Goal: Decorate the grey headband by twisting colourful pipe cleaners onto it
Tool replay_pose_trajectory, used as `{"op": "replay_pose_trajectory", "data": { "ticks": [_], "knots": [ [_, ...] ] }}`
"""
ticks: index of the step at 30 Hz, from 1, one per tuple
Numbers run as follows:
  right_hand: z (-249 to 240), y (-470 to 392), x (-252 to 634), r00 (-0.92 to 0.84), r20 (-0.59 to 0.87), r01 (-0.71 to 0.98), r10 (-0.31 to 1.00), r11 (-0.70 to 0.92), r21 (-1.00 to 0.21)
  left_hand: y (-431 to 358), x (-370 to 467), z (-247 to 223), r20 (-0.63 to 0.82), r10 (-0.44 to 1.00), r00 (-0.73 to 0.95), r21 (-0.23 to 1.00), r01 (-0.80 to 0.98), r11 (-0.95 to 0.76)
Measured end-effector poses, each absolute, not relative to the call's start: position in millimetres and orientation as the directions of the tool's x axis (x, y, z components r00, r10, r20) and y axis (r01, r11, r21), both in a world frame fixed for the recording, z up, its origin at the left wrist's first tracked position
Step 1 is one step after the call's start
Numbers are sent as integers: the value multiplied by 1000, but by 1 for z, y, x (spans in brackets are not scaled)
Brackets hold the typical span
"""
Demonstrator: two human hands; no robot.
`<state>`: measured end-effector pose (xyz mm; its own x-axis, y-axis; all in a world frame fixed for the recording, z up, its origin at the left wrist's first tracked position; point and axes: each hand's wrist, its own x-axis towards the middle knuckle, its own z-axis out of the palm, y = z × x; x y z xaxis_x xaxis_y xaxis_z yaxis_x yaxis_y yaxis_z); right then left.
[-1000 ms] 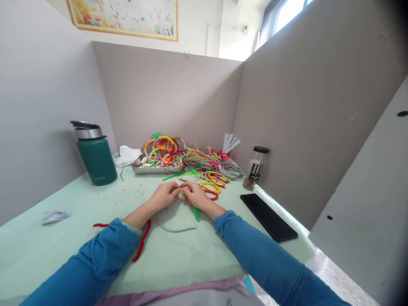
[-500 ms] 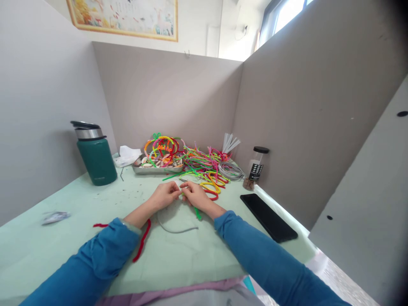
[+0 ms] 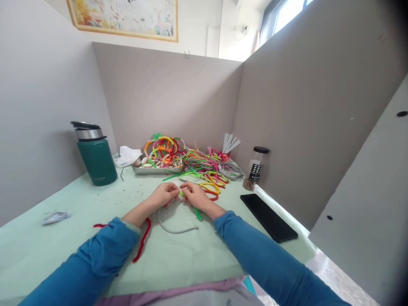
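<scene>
Together, left hand (image 3: 165,194) and right hand (image 3: 195,196) pinch a bright-green pipe cleaner (image 3: 181,193) (gray wire (image 3: 175,232) curves below).

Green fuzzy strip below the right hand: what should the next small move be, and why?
Probably a slight twist by the right hand while the left hand steadies: both hands' fingertips pinch at a bright green bit, and the green fuzzy strip pokes out below the right hand, its end free.

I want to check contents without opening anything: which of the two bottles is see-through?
The right bottle, near the phone: it is clear, showing brown contents; the green bottle is opaque.
</scene>
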<state>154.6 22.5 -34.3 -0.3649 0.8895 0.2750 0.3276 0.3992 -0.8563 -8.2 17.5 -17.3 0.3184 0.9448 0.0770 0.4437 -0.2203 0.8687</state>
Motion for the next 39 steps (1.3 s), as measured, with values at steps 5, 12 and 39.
{"op": "replay_pose_trajectory", "data": {
  "ticks": [5,12,39],
  "knots": [
    [-34,23,154,-357,274,337,893,397,-853,16,-6,-16,92,953,288,849,477,-226],
    [-35,25,153,-348,279,345,895,399,-849,11,-6,-13,264,925,275,713,590,-379],
    [-34,23,154,-365,290,358,884,421,-833,15,-6,-16,103,955,280,826,511,-239]
  ]
}}
